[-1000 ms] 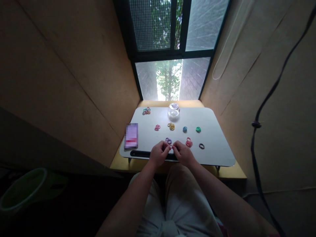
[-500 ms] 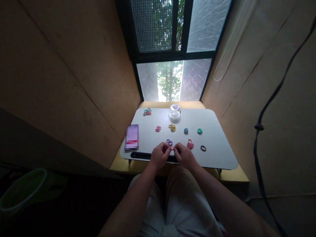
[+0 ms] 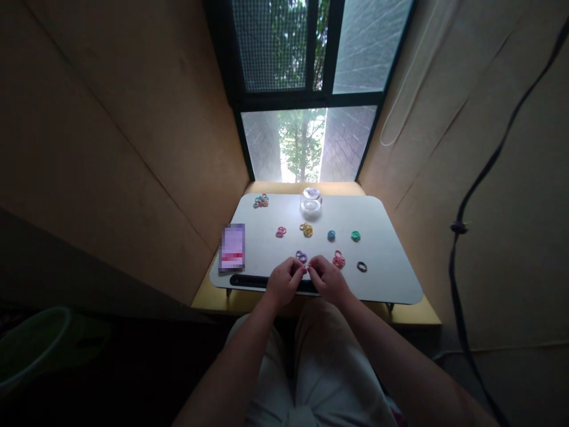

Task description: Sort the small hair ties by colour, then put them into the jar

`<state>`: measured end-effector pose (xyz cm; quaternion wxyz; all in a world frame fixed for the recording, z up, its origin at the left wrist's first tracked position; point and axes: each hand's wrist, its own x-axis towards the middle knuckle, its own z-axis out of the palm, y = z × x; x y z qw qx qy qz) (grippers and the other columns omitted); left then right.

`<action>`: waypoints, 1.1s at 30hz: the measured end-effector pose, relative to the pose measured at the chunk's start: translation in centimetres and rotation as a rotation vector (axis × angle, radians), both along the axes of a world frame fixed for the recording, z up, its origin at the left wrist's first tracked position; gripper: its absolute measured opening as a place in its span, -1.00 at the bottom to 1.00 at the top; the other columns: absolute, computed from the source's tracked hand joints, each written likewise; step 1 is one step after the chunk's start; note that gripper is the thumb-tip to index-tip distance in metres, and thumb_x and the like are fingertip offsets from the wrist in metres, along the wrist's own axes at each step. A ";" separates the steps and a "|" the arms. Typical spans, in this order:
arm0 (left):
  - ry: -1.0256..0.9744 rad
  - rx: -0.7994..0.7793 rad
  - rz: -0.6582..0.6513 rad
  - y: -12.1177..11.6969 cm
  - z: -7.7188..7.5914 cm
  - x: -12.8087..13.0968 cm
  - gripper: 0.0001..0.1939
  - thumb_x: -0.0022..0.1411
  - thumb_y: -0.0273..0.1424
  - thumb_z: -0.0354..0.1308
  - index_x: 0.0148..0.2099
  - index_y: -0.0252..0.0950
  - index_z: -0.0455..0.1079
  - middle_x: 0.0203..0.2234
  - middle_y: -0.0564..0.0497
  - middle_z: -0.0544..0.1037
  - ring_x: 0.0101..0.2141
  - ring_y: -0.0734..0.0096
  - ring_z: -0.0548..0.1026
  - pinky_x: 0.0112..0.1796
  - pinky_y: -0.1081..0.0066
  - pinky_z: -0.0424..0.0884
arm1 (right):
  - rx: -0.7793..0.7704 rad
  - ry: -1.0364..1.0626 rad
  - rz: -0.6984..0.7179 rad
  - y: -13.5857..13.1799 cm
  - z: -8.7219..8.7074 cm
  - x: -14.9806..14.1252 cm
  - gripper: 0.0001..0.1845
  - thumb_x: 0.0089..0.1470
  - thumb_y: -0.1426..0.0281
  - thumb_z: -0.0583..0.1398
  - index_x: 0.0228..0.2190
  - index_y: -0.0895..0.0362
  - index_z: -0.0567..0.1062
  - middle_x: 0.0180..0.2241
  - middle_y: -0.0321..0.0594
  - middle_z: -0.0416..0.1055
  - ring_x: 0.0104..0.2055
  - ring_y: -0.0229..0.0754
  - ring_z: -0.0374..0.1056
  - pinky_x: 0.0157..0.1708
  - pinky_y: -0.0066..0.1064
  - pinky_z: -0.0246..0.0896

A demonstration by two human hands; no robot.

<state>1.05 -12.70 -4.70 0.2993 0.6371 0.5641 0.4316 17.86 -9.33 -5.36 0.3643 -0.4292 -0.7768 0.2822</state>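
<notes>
My left hand (image 3: 284, 280) and my right hand (image 3: 328, 279) meet over the front edge of the small white table (image 3: 391, 273). Both are closed in a pinch on one small, pale pinkish hair tie (image 3: 306, 268), mostly covered by the fingertips. Just beyond the fingers lie purple hair ties (image 3: 301, 256). A red bunch (image 3: 338, 259) is right of my right hand, with a dark hair tie (image 3: 362, 267) farther right. Behind them sit pink (image 3: 280, 232), yellow (image 3: 306, 229), blue (image 3: 331, 235) and green (image 3: 355, 236) groups.
A mixed-colour pile (image 3: 261, 201) lies at the back left, and a clear round container (image 3: 311, 205) stands at the back middle. A blurred purple, phone-shaped item (image 3: 232, 248) rests at the left. A black slot strip (image 3: 249, 280) runs along the front edge. A dark cord (image 3: 457, 261) hangs at right.
My fingertips have drawn slightly closer together around the hair tie, so less of it shows. The whole view has shifted a little; the groups on the table stay put.
</notes>
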 end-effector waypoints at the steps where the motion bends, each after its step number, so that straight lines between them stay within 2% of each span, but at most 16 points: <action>1: -0.002 0.000 -0.002 0.0 0.0 0.0 -0.80 0.29 -0.24 0.11 -0.32 -0.25 0.39 -0.52 0.09 0.44 -0.48 0.44 0.36 -0.41 0.45 0.26 | 0.005 -0.003 0.003 0.0 0.0 0.0 -0.90 0.18 0.35 0.10 -0.35 0.08 0.40 -0.51 -0.32 0.38 -0.48 -0.22 0.28 -0.44 -0.42 0.10; 10: -0.007 0.006 0.060 0.1 -0.1 0.1 -0.81 0.29 -0.24 0.11 -0.29 -0.25 0.39 -0.51 0.09 0.44 -0.47 0.45 0.37 -0.39 0.46 0.27 | 0.002 -0.004 0.045 -0.2 0.3 0.1 -0.88 0.20 0.38 0.09 -0.37 0.09 0.41 -0.47 -0.29 0.41 -0.45 -0.22 0.29 -0.42 -0.43 0.09; 23: -0.016 0.004 0.022 0.2 -0.2 0.0 -0.82 0.27 -0.26 0.14 -0.23 -0.27 0.43 -0.45 0.06 0.50 -0.44 0.46 0.39 -0.36 0.47 0.30 | 0.003 -0.012 0.104 -0.2 0.5 0.1 -0.84 0.23 0.39 0.10 -0.36 0.10 0.46 -0.43 -0.26 0.47 -0.41 -0.22 0.34 -0.39 -0.44 0.10; 33: -0.049 0.018 0.082 0.3 -0.4 0.1 -0.81 0.25 -0.25 0.17 -0.23 -0.27 0.45 -0.46 0.06 0.52 -0.47 0.47 0.39 -0.39 0.48 0.29 | 0.020 -0.033 0.069 -0.2 0.4 0.0 -0.82 0.22 0.40 0.09 -0.41 0.11 0.43 -0.46 -0.26 0.44 -0.41 -0.21 0.33 -0.38 -0.43 0.10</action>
